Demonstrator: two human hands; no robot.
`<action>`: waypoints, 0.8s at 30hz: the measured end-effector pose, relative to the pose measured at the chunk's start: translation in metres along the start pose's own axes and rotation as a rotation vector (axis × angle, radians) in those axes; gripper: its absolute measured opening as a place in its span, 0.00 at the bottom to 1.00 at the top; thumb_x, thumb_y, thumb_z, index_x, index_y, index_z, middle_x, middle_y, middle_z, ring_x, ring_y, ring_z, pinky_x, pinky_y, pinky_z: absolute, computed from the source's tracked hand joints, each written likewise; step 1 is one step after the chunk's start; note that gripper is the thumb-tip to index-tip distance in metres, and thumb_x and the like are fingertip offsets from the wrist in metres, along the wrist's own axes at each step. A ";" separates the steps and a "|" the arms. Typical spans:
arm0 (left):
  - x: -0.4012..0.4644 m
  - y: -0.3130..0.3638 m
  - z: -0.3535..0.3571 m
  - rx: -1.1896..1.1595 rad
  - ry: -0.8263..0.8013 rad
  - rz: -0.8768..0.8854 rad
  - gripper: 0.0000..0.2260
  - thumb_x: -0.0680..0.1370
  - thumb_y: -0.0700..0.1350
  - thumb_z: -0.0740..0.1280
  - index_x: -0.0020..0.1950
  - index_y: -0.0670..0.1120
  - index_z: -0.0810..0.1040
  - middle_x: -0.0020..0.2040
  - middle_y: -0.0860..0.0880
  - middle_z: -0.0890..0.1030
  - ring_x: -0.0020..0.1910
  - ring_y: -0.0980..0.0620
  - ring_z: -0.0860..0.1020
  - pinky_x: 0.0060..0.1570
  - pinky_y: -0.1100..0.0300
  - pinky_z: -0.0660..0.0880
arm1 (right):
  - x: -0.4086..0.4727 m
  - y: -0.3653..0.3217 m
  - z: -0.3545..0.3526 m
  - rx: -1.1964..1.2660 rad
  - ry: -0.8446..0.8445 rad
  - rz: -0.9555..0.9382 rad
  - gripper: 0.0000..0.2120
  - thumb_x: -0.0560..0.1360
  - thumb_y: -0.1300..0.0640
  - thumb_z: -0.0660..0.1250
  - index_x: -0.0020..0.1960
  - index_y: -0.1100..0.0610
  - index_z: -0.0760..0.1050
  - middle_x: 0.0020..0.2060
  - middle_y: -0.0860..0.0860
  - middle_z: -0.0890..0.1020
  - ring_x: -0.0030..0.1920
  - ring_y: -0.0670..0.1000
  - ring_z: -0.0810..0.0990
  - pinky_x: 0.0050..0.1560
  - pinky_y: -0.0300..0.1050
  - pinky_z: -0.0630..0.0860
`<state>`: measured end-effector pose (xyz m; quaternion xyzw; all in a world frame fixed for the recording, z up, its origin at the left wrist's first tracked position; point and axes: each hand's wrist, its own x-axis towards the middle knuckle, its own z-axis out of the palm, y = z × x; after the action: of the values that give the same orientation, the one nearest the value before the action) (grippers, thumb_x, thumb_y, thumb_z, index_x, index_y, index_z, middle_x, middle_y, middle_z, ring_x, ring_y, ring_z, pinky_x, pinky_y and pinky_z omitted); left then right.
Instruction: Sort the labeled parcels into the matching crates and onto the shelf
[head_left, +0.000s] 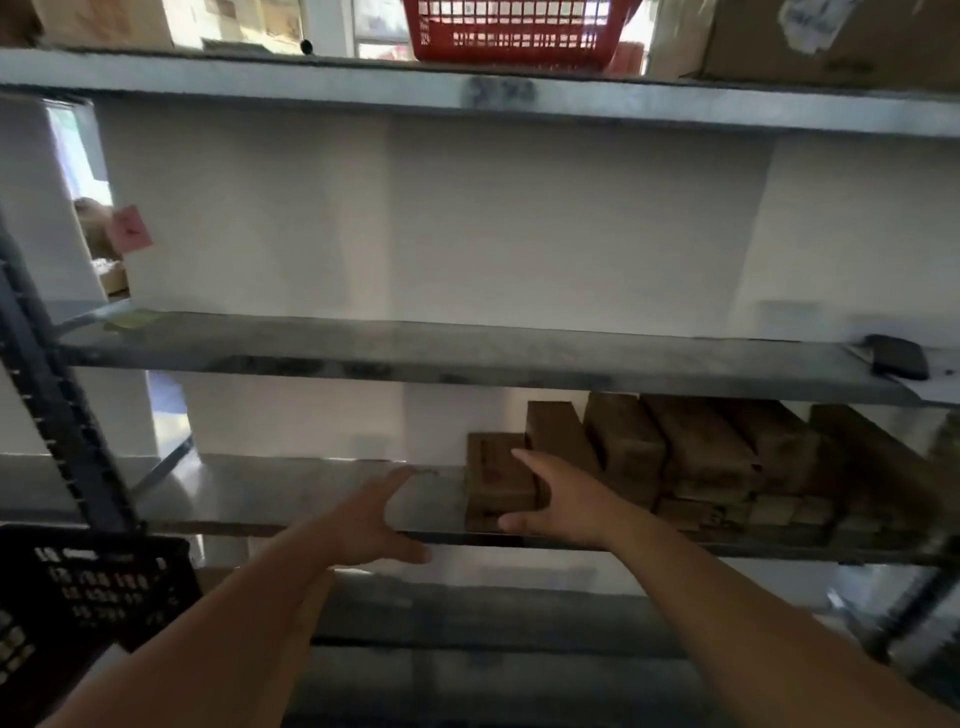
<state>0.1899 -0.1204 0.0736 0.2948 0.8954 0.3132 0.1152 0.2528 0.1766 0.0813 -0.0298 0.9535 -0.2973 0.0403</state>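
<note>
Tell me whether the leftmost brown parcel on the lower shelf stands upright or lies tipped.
Upright. The leftmost parcel stands on end on the shelf, with the right hand spread against it.

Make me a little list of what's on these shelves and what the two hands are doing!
left hand: open, fingers spread, over a bare part of the lower shelf
right hand: open, spread against the end parcel
parcels: row of brown boxes on the lower shelf, right side
middle shelf: dark flat object at far right
top shelf: red basket
bottom left: black crate
</note>
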 end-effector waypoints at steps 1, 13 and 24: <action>0.012 0.002 0.006 0.001 -0.013 0.010 0.38 0.67 0.53 0.81 0.69 0.62 0.61 0.63 0.65 0.68 0.59 0.64 0.70 0.58 0.68 0.69 | 0.004 0.009 0.001 0.005 0.001 0.012 0.56 0.66 0.25 0.74 0.84 0.41 0.53 0.83 0.45 0.58 0.81 0.49 0.60 0.80 0.54 0.62; 0.153 -0.027 0.064 -0.005 -0.064 -0.022 0.35 0.66 0.58 0.80 0.64 0.73 0.62 0.60 0.72 0.66 0.58 0.73 0.69 0.59 0.72 0.68 | 0.110 0.096 0.043 0.156 -0.068 0.076 0.51 0.70 0.25 0.70 0.84 0.40 0.52 0.83 0.44 0.58 0.79 0.50 0.64 0.78 0.56 0.66; 0.246 -0.090 0.108 -0.021 -0.161 -0.066 0.35 0.71 0.52 0.78 0.71 0.65 0.63 0.65 0.56 0.78 0.62 0.56 0.77 0.57 0.67 0.74 | 0.190 0.140 0.100 0.122 -0.028 0.217 0.41 0.79 0.26 0.53 0.85 0.43 0.47 0.85 0.47 0.51 0.81 0.55 0.61 0.79 0.54 0.63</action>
<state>-0.0054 0.0239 -0.0722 0.2883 0.8891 0.2940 0.1999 0.0691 0.2194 -0.0917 0.0718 0.9306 -0.3483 0.0872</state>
